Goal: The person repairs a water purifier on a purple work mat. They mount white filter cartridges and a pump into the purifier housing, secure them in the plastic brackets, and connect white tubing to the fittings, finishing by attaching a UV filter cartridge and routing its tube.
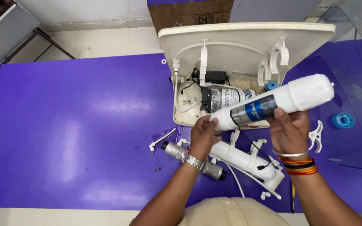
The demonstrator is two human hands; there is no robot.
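Both my hands on the white filter cartridge (273, 102)

My left hand (204, 136) pinches its near end; my right hand (289, 129) grips its middle from beneath, above the purple table (72, 125).

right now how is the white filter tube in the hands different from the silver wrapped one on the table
The white filter tube is held up in both the left hand and the right hand; the silver tube lies on the purple table. The white one looks larger and has a dark blue band; the silver one has black ends. Both are cylinders.

Grey cylinder (191, 158) partly behind left wrist; cardboard box (190, 11) cut off above.
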